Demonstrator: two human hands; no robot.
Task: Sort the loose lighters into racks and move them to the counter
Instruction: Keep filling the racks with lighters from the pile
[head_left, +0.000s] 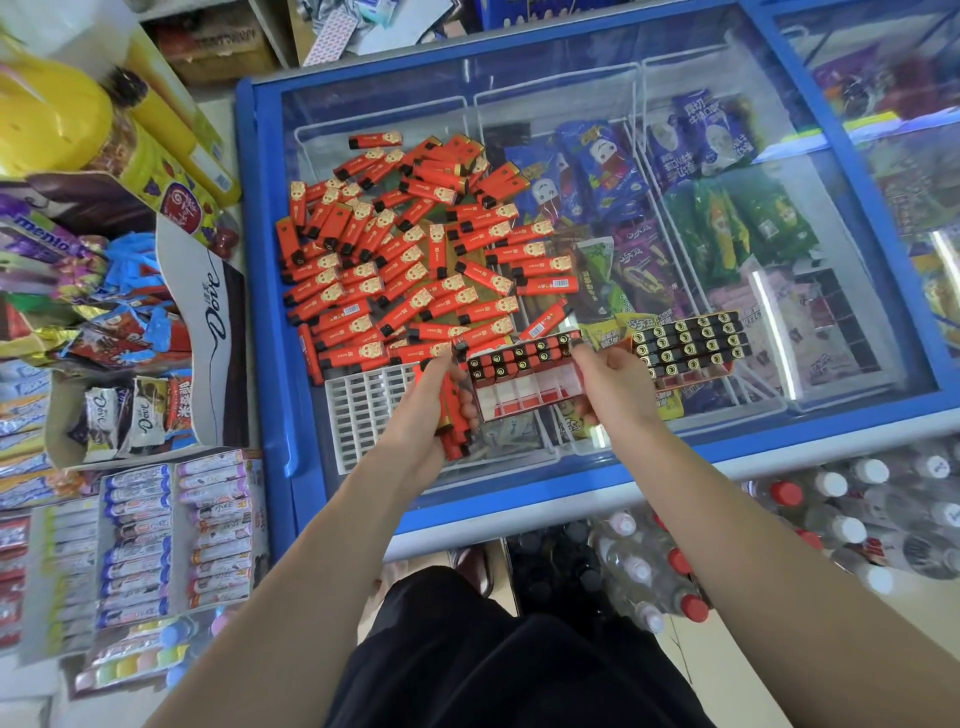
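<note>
A big heap of loose red lighters (395, 254) lies on the glass lid of a blue chest freezer (270, 291). My left hand (431, 410) grips a bunch of red lighters (451, 415) just below the heap. My right hand (608, 384) holds the right end of a partly filled rack (524, 384), which has a row of lighters standing along its far side and bare white slots nearer me. A full rack of lighters (691, 348) lies on the lid to the right. An empty white rack (363, 410) lies flat at the left, partly under my left hand.
Ice-cream packets (717, 218) show through the freezer glass. Shelves of chocolate and candy (135, 530) crowd the left side. Packs of bottled drinks (779, 535) stand on the floor at the lower right. The freezer's front edge runs close to my body.
</note>
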